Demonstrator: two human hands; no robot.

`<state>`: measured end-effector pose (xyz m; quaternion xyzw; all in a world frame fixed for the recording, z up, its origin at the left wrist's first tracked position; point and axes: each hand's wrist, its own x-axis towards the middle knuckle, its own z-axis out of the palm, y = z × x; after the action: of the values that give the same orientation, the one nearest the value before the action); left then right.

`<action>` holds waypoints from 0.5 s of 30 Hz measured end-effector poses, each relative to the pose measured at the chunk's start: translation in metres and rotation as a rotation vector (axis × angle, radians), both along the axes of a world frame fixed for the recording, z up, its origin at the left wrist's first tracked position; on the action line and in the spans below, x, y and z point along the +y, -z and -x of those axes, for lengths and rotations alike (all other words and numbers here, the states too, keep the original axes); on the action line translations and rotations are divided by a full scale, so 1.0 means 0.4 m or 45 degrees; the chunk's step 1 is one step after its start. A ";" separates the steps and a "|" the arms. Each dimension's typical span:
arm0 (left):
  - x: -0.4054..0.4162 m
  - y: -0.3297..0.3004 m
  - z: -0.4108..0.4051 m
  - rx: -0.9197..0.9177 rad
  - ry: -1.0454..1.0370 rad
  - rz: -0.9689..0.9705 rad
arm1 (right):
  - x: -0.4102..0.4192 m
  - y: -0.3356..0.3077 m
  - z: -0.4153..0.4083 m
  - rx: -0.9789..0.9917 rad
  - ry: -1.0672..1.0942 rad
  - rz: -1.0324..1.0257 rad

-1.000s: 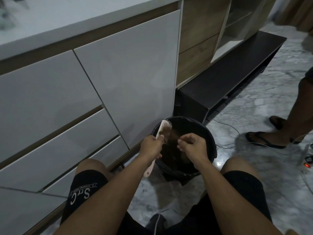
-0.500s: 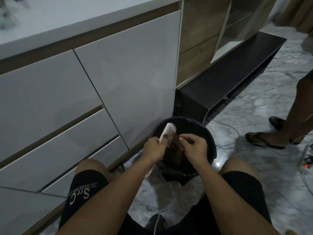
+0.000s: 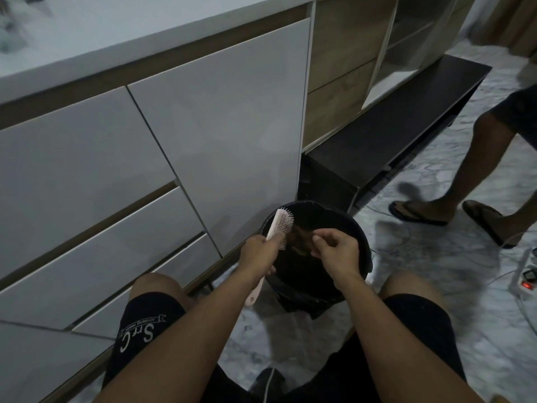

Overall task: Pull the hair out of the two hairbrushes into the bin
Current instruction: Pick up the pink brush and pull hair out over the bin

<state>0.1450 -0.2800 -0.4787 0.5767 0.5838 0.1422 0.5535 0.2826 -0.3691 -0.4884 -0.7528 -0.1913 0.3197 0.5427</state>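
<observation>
A pale pink hairbrush (image 3: 280,223) is held upright over a round black bin (image 3: 360,237) on the floor between my knees. My left hand (image 3: 258,254) is shut on the brush's handle, whose end sticks out below my wrist. A brown clump of hair (image 3: 300,238) stretches from the bristles to my right hand (image 3: 334,251), which pinches it over the bin's mouth. Only one brush is in view.
White cabinet drawers (image 3: 130,170) stand close on the left. A dark low bench (image 3: 392,135) sits behind the bin. Another person's legs in sandals (image 3: 418,213) stand at the right on the marble floor, near a power strip (image 3: 526,279) and cables.
My right hand has drawn the hair clump away from the bristles to the right. The other person's legs have stepped further into view at the right.
</observation>
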 end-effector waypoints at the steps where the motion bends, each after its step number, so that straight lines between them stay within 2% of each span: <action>1: -0.002 -0.003 -0.001 0.001 0.005 0.003 | 0.001 -0.004 0.007 0.000 -0.034 -0.001; 11: -0.013 -0.005 0.005 0.052 0.053 -0.119 | -0.003 -0.018 0.029 0.058 -0.126 -0.052; 15: -0.005 -0.014 0.014 0.063 -0.006 -0.157 | 0.001 0.001 0.011 0.012 -0.005 0.031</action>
<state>0.1394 -0.2822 -0.4731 0.6115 0.5888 0.1650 0.5020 0.2781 -0.3686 -0.4886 -0.7574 -0.1864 0.3265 0.5338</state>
